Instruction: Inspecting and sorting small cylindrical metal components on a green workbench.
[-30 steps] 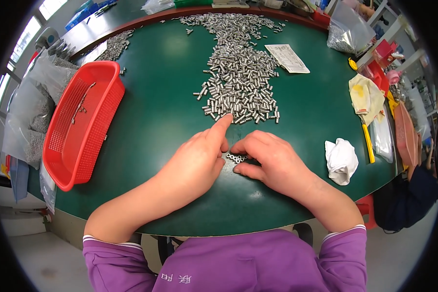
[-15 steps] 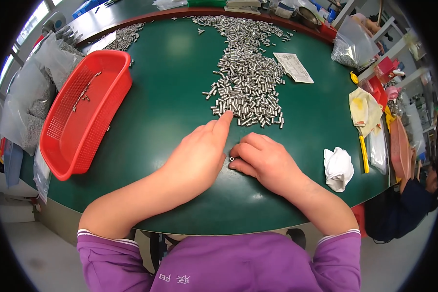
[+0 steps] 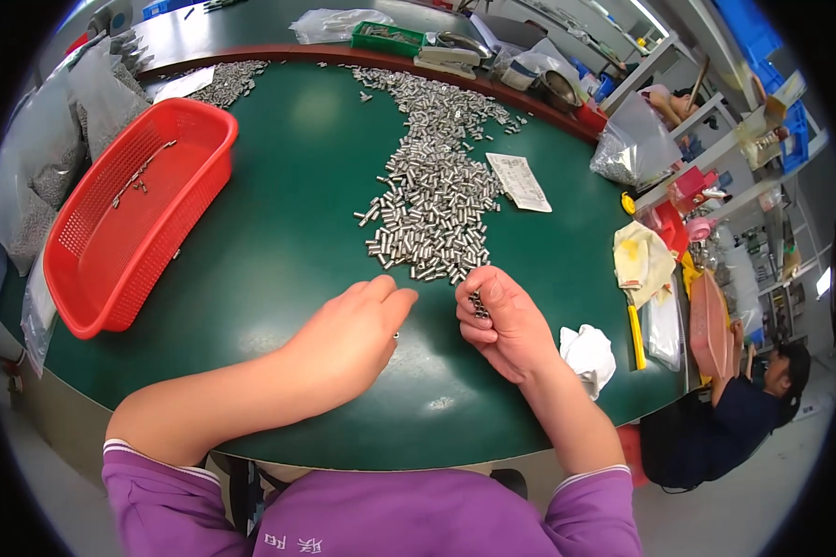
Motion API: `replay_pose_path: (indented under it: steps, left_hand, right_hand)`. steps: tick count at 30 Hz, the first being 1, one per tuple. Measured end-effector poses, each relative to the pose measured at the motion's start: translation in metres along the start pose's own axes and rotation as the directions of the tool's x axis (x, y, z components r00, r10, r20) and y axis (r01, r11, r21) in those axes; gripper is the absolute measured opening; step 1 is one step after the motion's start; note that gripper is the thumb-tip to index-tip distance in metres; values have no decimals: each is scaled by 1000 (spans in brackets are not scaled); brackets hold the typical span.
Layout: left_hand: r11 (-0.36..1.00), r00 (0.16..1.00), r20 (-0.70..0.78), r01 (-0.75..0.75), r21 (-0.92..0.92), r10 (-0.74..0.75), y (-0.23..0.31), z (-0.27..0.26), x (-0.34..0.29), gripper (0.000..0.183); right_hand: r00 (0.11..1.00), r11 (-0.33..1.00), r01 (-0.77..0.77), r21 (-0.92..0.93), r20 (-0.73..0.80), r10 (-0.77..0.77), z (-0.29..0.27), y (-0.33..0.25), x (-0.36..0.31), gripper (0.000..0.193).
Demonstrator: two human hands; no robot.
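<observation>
Heaped metal cylinders (image 3: 432, 209) show a workshop.

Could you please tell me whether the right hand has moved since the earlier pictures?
Yes, the right hand has moved right, toward the white cloth: in this view, the gap between them has narrowed.

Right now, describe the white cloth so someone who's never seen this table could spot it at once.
On the big green table, find the metal tubes heaped up and the right hand at their near end. Just right of that wrist, partly hidden by it, lies the crumpled white cloth. It's plain white, unlike the yellow-stained cream cloth farther up and right.
</observation>
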State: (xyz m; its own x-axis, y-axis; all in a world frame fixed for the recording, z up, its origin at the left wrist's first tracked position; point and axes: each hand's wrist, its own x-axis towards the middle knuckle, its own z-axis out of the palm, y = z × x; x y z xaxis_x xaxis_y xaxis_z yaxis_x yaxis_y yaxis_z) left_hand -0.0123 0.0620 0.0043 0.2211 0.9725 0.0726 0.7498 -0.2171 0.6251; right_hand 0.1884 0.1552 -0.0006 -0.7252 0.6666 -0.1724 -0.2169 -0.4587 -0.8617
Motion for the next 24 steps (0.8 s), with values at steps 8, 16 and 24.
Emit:
replay_pose_path:
  steps: [8, 16, 24]
  left_hand:
    - [998, 994, -89, -70, -8, 69, 3, 4, 1, 35]
    - [995, 997, 6, -78, 70, 77, -3, 8, 3, 17]
    - [990, 985, -98, -140, 29, 142, -2, 11, 6, 13]
  right_hand:
    - [997, 959, -26, 281, -58, 44, -12, -6, -1, 39]
    - [988, 923, -18, 383, -133, 74, -7, -10, 1, 36]
    - [989, 966, -27, 256, -131, 62, -2, -5, 1, 37]
